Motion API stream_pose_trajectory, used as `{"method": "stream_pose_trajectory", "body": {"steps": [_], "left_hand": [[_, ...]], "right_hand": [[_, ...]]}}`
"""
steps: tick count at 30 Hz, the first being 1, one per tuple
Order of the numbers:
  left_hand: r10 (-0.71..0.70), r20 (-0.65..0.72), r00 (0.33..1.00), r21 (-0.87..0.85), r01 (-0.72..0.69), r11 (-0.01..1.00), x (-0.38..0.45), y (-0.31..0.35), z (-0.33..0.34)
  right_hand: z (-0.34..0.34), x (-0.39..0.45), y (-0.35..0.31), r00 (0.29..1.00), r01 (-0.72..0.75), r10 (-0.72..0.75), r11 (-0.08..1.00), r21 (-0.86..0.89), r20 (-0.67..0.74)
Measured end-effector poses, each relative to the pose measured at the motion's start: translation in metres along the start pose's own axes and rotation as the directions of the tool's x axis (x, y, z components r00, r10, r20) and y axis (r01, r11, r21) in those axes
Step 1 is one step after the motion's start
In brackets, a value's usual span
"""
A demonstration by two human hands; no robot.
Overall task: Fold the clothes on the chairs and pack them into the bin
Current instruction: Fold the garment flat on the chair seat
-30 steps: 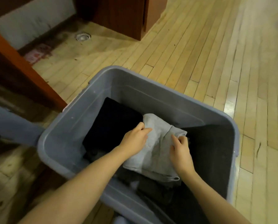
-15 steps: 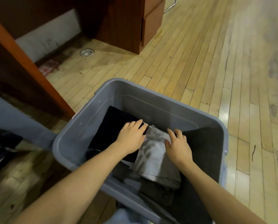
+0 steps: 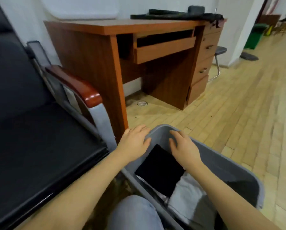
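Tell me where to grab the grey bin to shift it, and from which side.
Take the grey bin by its rim, from above, at the far corner where both hands already are. The rim runs round the open top, and the walls below look smooth, so probably offer less purchase.

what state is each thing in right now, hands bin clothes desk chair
left hand: open, fingers over the bin's rim
right hand: open, above the bin, holding nothing
bin: uncovered, clothes inside
black garment: folded, in the bin
grey garment: folded, in the bin
desk: keyboard tray pulled out
chair: seat bare
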State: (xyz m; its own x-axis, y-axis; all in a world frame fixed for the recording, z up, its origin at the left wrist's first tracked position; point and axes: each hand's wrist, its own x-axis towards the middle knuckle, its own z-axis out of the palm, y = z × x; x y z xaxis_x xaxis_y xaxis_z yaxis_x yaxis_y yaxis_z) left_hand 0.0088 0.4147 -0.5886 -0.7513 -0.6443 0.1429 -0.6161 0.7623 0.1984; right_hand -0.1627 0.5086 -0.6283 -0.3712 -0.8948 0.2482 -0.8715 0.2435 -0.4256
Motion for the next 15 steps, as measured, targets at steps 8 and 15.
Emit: {"method": "stream_pose_trajectory", "body": {"steps": [8, 15], "left_hand": [[-0.271, -0.222, 0.936, -0.008, 0.276, 0.961, -0.1, -0.066, -0.092], [-0.467, -0.328, 0.821, 0.047, 0.508, 0.86, -0.224, -0.127, -0.145]], "right_hand": [[-0.002, 0.031, -0.14, 0.946, 0.324, -0.324, 0.935, 0.142, -0.025], [0.03, 0.021, -0.273, 0.808, 0.57, -0.588, 0.795, 0.209, 0.033]]}}
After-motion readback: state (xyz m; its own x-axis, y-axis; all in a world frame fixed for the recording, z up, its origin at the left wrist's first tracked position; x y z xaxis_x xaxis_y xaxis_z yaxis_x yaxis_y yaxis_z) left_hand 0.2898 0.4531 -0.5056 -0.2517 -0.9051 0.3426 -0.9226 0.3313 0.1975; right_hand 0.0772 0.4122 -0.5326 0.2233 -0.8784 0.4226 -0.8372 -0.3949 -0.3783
